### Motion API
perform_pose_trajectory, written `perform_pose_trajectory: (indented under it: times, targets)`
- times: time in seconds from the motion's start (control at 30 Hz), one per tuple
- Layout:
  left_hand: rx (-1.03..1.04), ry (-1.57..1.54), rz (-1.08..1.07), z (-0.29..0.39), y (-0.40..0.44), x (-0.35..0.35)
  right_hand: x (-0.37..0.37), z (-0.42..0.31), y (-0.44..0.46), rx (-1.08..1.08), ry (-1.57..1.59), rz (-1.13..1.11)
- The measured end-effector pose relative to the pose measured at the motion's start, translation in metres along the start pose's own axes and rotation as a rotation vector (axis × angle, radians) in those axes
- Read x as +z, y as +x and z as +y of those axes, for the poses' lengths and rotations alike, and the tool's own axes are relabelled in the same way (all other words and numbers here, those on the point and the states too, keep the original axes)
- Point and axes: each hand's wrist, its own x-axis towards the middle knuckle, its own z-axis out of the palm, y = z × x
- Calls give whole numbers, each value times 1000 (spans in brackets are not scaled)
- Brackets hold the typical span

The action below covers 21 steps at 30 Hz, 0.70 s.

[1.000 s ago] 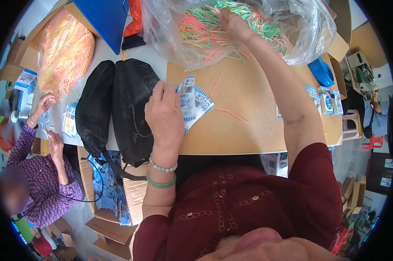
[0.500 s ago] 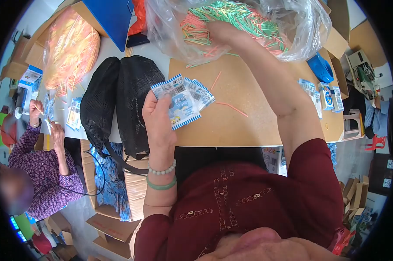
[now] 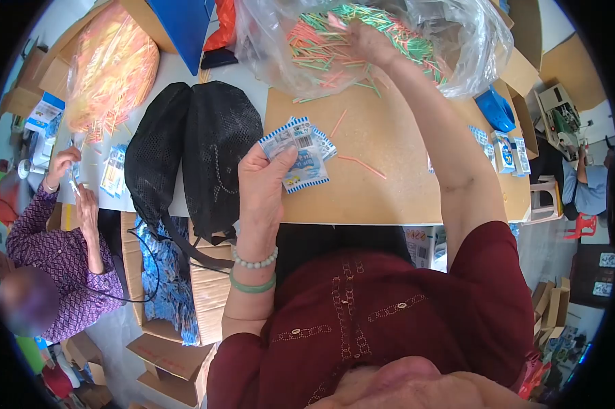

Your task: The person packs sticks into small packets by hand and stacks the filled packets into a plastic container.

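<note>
Closed on a blue-and-white packet (image 3: 306, 169), my left hand (image 3: 263, 178) is above the near left part of the brown board (image 3: 403, 198). Other packets (image 3: 324, 144) show behind that one. My right hand (image 3: 370, 42) reaches into a clear plastic bag (image 3: 474, 51) of pink and green sticks (image 3: 324, 49). Its fingertips are at a pink piece, and whether they grip it is too blurred to tell. Two loose pink sticks (image 3: 363, 166) lie on the board.
A black mesh bag (image 3: 222, 143) lies left of my left hand. Farther left a co-worker in a purple patterned shirt (image 3: 69, 276) handles small items near a bag of orange sticks (image 3: 113, 68). Small boxes (image 3: 503, 151) and a blue container (image 3: 495, 110) stand at the right.
My left hand has turned and now shows the packet it holds, shifted right since half a second ago. My right hand has moved deeper into the bag, away from its near edge.
</note>
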Motion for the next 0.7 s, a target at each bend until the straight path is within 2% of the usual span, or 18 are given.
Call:
perform_pose_trajectory:
  times: [0.03, 0.13, 0.17, 0.27, 0.3, 0.37, 0.43, 0.47, 0.53, 0.63, 0.7]
  targets:
    - [-3, 1, -10, 0, 0, 1, 0, 8, -8, 10, -3, 2]
    - [19, -7, -34, 2, 1, 8, -38, 12, -58, -176, 983, 113]
    - [13, -6, -42, 2, 1, 11, -49, 7, -75, -165, 981, 117]
    - [48, 164, -98, 5, 10, 28, -72, -26, -128, 205, 1491, -90]
    - [31, 170, -97, 3, 15, 37, -71, -35, -145, 221, 1500, -95]
    - [184, 165, -198, -9, 27, 61, -69, -51, -174, 253, 1531, -63]
    - [183, 180, -282, -27, 38, 75, -65, -65, -196, 279, 1560, -42]
    - [199, 182, -368, -35, 43, 81, -59, -72, -204, 185, 1512, 70]
    - [197, 211, -390, -49, 51, 90, -45, -82, -215, 4, 1392, 293]
    - [207, 255, -436, -74, 56, 98, -28, -84, -222, 91, 1419, 346]
    - [178, 290, -393, -93, 56, 95, -23, -83, -223, 131, 1434, 375]
